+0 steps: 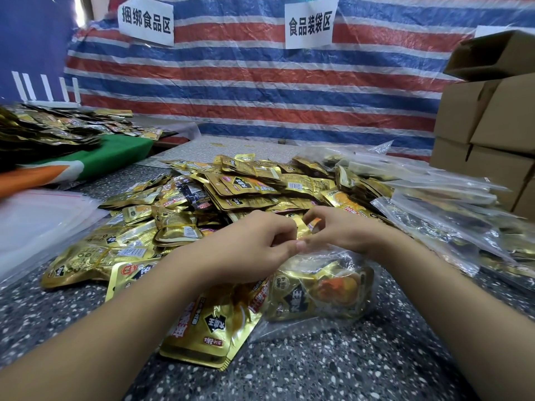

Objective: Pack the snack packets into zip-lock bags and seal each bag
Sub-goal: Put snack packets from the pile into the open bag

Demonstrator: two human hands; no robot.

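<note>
Currently, backdrop is a red/white/blue striped tarp [260, 91] with two white paper signs [311, 23] taped on. Stacked cardboard boxes [486, 123] sit at far right. Speckled grey surface [333, 363] runs across the foreground.

Main pile of loose gold snack packets [231, 186] covers the middle of the surface. To its right, a heap of filled zip-lock bags [440, 209], overlapping, packets visible inside. Far left: a second spread of dark/gold packets [52, 125] partly on a green and orange cloth [115, 157]; nearer, a stack of empty clear bags [37, 224] with red zip strips.

Bag in work [321, 287] lies just in front of the person, near edge of the main pile, holding several gold packets; its mouth points away, up at the hands. One large loose packet [208, 322] lies just left of it, touching.

Left hand [249, 250] and right hand [344, 230] meet at the bag mouth, fingers curled, both pinching the top edge; a gold packet [304, 228] shows between the fingertips. Whether the zip is closed, cannot tell.
</note>
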